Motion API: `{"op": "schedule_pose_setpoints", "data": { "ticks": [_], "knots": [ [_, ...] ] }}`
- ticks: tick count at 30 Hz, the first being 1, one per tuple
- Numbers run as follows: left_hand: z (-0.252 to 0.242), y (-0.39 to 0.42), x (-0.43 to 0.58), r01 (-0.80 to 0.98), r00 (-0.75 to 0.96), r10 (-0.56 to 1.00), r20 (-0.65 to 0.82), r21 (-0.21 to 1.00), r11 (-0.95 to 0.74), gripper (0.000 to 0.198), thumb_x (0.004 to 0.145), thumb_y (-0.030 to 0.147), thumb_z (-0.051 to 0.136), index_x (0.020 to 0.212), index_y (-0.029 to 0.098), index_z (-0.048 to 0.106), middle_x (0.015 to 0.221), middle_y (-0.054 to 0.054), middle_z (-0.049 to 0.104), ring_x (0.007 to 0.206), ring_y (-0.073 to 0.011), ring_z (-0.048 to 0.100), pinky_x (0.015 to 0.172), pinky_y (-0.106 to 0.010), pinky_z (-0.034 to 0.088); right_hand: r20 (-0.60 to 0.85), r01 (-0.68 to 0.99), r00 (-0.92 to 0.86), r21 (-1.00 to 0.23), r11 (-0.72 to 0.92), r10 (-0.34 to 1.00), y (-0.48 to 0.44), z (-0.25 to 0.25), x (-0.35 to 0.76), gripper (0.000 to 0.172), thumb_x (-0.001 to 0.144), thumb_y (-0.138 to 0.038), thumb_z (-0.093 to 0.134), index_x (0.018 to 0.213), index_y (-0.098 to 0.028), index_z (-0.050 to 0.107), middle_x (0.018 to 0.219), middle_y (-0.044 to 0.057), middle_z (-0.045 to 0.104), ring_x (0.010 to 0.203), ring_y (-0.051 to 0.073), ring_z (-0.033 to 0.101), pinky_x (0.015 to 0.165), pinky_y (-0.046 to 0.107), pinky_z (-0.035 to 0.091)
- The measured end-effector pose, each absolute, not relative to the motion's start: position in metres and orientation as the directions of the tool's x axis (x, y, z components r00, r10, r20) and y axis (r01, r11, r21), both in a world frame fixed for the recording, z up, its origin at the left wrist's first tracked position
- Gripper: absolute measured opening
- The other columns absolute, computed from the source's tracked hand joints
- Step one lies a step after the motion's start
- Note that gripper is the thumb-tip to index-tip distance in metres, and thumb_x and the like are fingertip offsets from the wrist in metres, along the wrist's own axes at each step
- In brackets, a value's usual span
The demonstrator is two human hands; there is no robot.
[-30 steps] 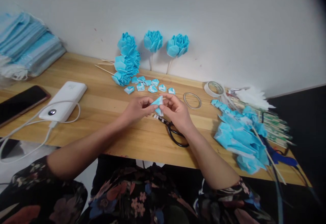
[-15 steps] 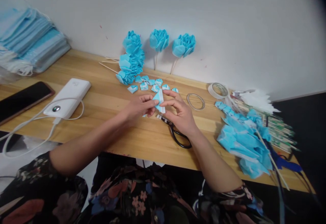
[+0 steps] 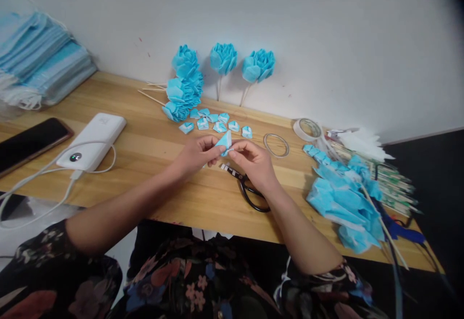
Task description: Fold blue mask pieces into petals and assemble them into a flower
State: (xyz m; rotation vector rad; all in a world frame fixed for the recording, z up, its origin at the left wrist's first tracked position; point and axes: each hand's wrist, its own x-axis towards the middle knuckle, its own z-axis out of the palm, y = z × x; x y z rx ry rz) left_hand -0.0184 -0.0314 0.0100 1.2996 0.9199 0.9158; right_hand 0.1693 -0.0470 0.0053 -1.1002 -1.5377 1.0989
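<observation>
Between my two hands is a small folded triangle of light-blue fabric (image 3: 224, 140) with a white edge. My left hand (image 3: 201, 155) pinches its left side between thumb and fingers. At its lower right corner, my right hand (image 3: 253, 162) grips it with thumb and forefinger. Just beyond my fingers lie several small folded blue petals (image 3: 219, 126) in loose rows. Black-handled scissors (image 3: 250, 188) lie under my right hand, partly hidden by it. Blue rosettes on sticks (image 3: 258, 65) lean on the wall, and more blue rosettes (image 3: 184, 89) lie piled left of them.
A white power bank (image 3: 96, 137) with a cable and a black phone (image 3: 32, 145) lie left. Behind them is a stack of blue masks (image 3: 39, 58). To the right are a thin ring (image 3: 276, 145), a tape roll (image 3: 306, 129), blue fabric pieces (image 3: 340, 203) and a blue glue gun (image 3: 402, 229).
My right fingers have closed in from spread apart to a pinch on the triangle's lower corner. The triangle's white edge is folded over more. The view has shifted slightly.
</observation>
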Motion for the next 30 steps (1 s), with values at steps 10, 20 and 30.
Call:
{"op": "schedule_pose_setpoints", "data": {
  "ticks": [10, 20, 30],
  "knots": [
    [0.0059, -0.031, -0.017, -0.027, 0.364, 0.931, 0.0, 1.0, 0.01, 0.03, 0.077, 0.04, 0.074, 0.069, 0.018, 0.054, 0.058, 0.005, 0.054, 0.05, -0.006, 0.047, 0.051, -0.02, 0.039, 0.083, 0.142, -0.144, -0.984, 0.104, 0.986, -0.0464, 0.0072, 0.1666, 0.02, 0.079, -0.039, 0.074, 0.079, -0.022, 0.064, 0.072, -0.003, 0.064, 0.063, 0.01, 0.053, 0.061, 0.026, 0.045],
    [0.0095, -0.032, -0.0177, -0.031, 0.374, 0.927, -0.016, 0.999, 0.029, 0.032, 0.076, 0.041, 0.077, 0.069, 0.017, 0.057, 0.059, 0.004, 0.056, 0.051, -0.0067, 0.049, 0.053, -0.02, 0.041, 0.061, 0.099, -0.167, -0.992, 0.079, 0.984, -0.046, 0.0038, 0.1669, 0.02, 0.08, -0.039, 0.073, 0.09, -0.021, 0.071, 0.082, 0.0, 0.072, 0.071, 0.012, 0.061, 0.068, 0.029, 0.051],
    [0.0067, -0.0314, -0.0182, 0.013, 0.372, 0.928, -0.024, 1.0, 0.02, 0.03, 0.077, 0.038, 0.074, 0.067, 0.017, 0.056, 0.057, 0.004, 0.054, 0.052, -0.0068, 0.048, 0.053, -0.02, 0.038, 0.114, 0.118, -0.186, -0.983, 0.137, 0.976, -0.0459, 0.005, 0.1679, 0.021, 0.083, -0.042, 0.072, 0.084, -0.022, 0.068, 0.074, -0.002, 0.066, 0.067, 0.012, 0.058, 0.065, 0.027, 0.049]
  ]
}}
